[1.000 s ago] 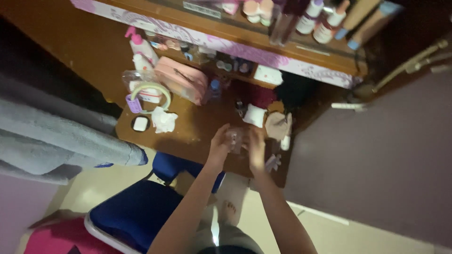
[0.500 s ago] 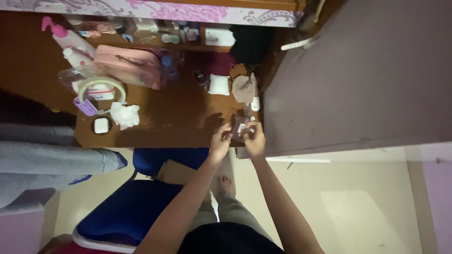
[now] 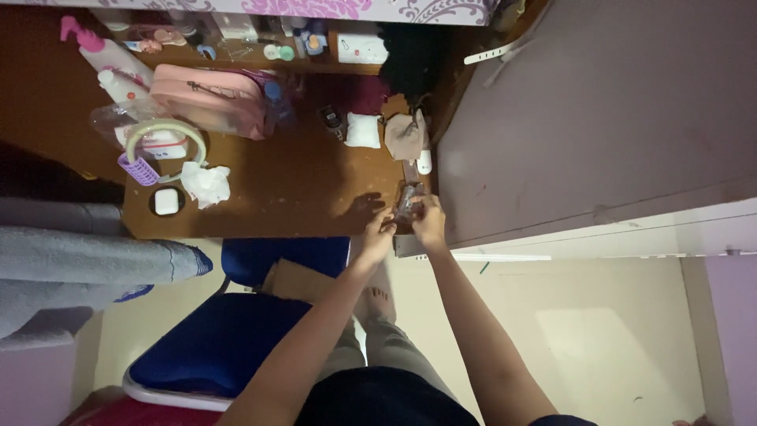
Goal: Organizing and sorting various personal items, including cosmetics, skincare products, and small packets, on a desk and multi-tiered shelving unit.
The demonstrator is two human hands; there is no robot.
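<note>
Both my hands meet at the front right corner of a brown wooden dressing table (image 3: pixel 300 197). My left hand (image 3: pixel 378 235) and my right hand (image 3: pixel 430 221) pinch a small clear plastic packet (image 3: pixel 408 202) between them, just above the table's edge. What is inside the packet is too small and dim to tell. Behind the hands lie a small white bottle (image 3: pixel 424 162), a beige pouch (image 3: pixel 406 136) and a white pad (image 3: pixel 363 130).
A pink zip pouch (image 3: pixel 211 99), pink-capped pump bottle (image 3: pixel 106 55), pale green headband (image 3: pixel 165 142), purple hair roller (image 3: pixel 139 169), crumpled tissue (image 3: pixel 205 183) and white case (image 3: pixel 166 201) sit on the left. A blue chair (image 3: pixel 229 339) stands below. A dark cabinet side (image 3: pixel 583 118) rises at right.
The camera view swung down and right, so the shelf of bottles left the view. My hands moved with the packet from the table's middle front to its right corner.
</note>
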